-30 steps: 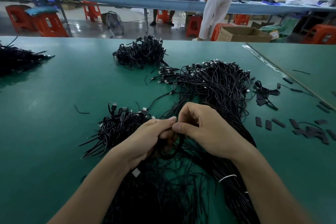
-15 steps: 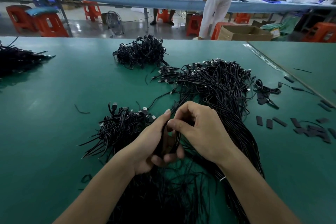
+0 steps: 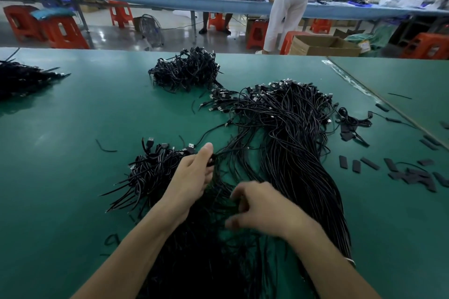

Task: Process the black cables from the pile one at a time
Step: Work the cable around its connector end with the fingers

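Note:
A large pile of black cables (image 3: 289, 133) with USB plugs spreads over the green table (image 3: 73, 153), running toward me. My left hand (image 3: 194, 175) pinches a black cable at its thumb tip, beside a smaller heap of cables (image 3: 150, 172) to its left. My right hand (image 3: 262, 206) hovers lower, over loose cable ends, with its fingers curled; it is blurred and I cannot tell whether it holds a strand. The cable ends under my forearms are dark and hard to make out.
Another cable heap (image 3: 187, 70) lies at the far middle, and one more heap (image 3: 21, 77) at the far left. Short black sleeve pieces (image 3: 413, 172) are scattered at the right. A table seam (image 3: 388, 107) runs diagonally there. People and orange stools stand beyond the table.
My hands, which worked together on one cable, have parted. The left hand moved up and left with the cable toward the smaller heap; the right hand dropped toward me.

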Demonstrator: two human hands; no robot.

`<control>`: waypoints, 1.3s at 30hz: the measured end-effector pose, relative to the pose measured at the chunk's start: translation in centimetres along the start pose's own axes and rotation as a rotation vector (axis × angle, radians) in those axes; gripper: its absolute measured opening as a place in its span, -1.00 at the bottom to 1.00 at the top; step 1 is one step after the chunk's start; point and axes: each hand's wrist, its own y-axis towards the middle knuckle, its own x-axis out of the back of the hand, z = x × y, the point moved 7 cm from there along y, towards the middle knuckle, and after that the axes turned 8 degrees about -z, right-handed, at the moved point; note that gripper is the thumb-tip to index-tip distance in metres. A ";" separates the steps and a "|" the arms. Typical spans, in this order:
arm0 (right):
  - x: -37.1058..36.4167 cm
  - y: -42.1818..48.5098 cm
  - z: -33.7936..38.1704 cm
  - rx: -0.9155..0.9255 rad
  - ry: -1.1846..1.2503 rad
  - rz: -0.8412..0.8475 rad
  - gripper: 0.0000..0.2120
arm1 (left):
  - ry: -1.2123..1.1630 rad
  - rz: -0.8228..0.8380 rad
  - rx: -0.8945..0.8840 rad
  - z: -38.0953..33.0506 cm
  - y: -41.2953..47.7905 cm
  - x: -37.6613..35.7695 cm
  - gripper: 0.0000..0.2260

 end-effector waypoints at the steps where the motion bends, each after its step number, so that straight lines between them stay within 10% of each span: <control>1: -1.2 -0.1 0.3 -0.006 -0.085 0.056 -0.47 | -0.004 -0.027 -0.010 -0.1 0.1 0.1 -0.55; 6: -3.4 0.1 2.1 0.030 -0.165 0.007 -0.95 | 0.004 -0.006 -0.020 -0.2 0.2 -0.4 -0.53; 18: -1.9 0.4 2.8 0.165 -0.197 -0.101 -0.96 | -0.024 -0.140 -0.082 -0.5 0.8 1.1 -0.45; 29: 4.4 0.5 1.8 0.081 0.425 -0.357 -0.86 | -0.101 -0.216 -0.153 -1.7 0.5 0.9 -0.43; 39: -0.6 0.0 2.7 0.048 0.214 0.016 -0.91 | -0.231 -0.231 -0.215 -3.1 0.1 1.6 -0.44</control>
